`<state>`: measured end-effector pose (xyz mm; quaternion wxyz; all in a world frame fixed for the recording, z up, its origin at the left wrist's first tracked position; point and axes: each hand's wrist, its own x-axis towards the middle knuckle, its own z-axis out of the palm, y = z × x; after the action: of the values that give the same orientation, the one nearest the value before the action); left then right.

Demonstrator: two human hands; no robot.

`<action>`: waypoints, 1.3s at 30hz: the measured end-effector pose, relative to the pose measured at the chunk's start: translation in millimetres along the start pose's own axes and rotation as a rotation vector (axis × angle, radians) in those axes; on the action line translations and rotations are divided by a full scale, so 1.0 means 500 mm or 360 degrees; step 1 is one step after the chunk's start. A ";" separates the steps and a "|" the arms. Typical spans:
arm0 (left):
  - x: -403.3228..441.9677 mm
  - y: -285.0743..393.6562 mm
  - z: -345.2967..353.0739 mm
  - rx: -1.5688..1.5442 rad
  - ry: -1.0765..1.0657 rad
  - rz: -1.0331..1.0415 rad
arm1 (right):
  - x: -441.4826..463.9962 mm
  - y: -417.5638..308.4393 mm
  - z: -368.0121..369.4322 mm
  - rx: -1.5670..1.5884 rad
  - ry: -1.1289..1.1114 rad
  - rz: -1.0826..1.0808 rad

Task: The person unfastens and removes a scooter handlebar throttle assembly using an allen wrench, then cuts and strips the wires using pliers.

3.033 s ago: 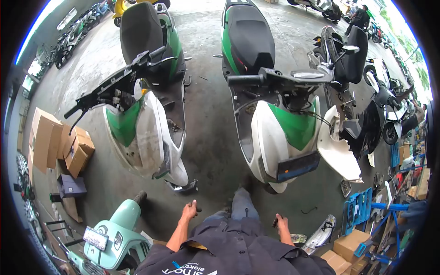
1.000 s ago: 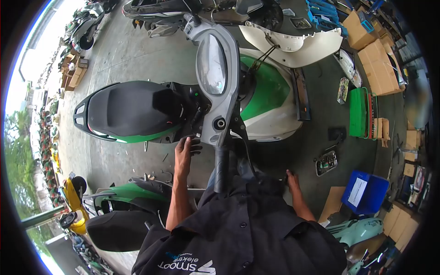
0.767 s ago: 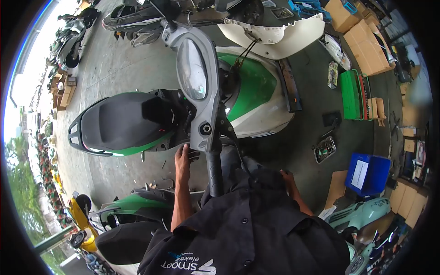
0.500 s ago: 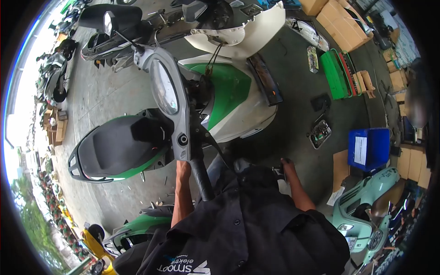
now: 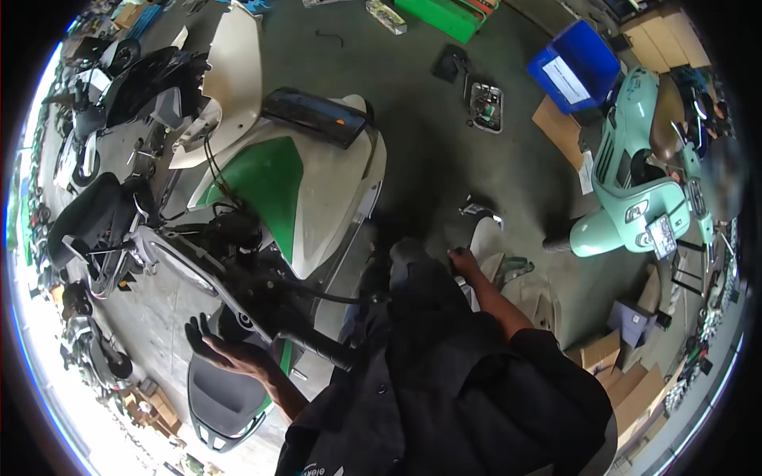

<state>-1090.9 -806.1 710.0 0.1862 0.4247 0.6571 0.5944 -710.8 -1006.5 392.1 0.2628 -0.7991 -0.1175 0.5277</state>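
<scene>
2 hands in head view, both the person's own. L hand (image 5: 230,353): open, fingers spread, over 1 blk seat (image 5: 226,401), just beside the handlebar (image 5: 305,341); can't tell if touching. R hand (image 5: 463,260): fingers curled in, next to 1 part-hidden white scooter (image 5: 540,305); can't tell if it grips anything.

1 grn/white scooter (image 5: 274,206) to L of the person, on the floor (image 5: 421,151), nose twd floor's far edge, seat twd near edge. Looks: white front cover w/ 1 big grn centre panel, surface scuffed/dusty; bare blk handlebar area; several dark cables (image 5: 213,166) hanging at the front; 1 dark slab (image 5: 313,115) across the nose w/ 1 small orange mark. 1 lg white panel (image 5: 238,83) at its far L side, curved, edge notched.

Elsewhere on floor: 1 metal tray (image 5: 486,107) w/ small parts, approx mid btwn nose and R side; 1 grn box (image 5: 440,16) at far edge; 1 blue bin (image 5: 587,67) w/ 1 white label, near far R corner; 1 mint scooter (image 5: 635,202) w/ 1 plate, twd R edge; 1 flat cardboard pc (image 5: 556,131) by the bin.
</scene>
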 end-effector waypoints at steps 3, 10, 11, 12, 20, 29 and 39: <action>0.006 0.075 0.028 0.0353 -0.0273 0.0590 | -0.017 0.021 0.008 0.0065 0.0026 0.0141; 0.061 0.168 0.082 0.0913 -0.1422 0.1257 | 0.066 0.134 0.020 -0.0198 0.0377 -0.0386; 0.076 0.176 0.082 0.0932 -0.1679 0.1237 | 0.061 0.119 0.004 -0.0264 0.0352 -0.0366; 0.087 0.184 0.077 0.1045 -0.1796 0.1351 | 0.066 0.115 -0.009 -0.0335 0.0342 -0.0350; 0.147 0.154 -0.002 0.0756 -0.2090 0.1426 | 0.051 0.124 0.009 -0.0077 0.0439 -0.0437; 0.203 0.132 -0.045 0.0609 -0.2408 0.2022 | -0.068 0.061 0.272 -0.0024 0.0718 -0.0420; 0.225 0.105 -0.036 0.0382 -0.2544 0.2350 | -0.329 -0.060 0.583 -0.0232 0.1077 -0.1505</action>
<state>-1150.9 -733.4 792.4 0.1139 0.9924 -0.0162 0.0444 -1040.6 -971.6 448.2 0.4370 -0.8001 -0.4067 0.0592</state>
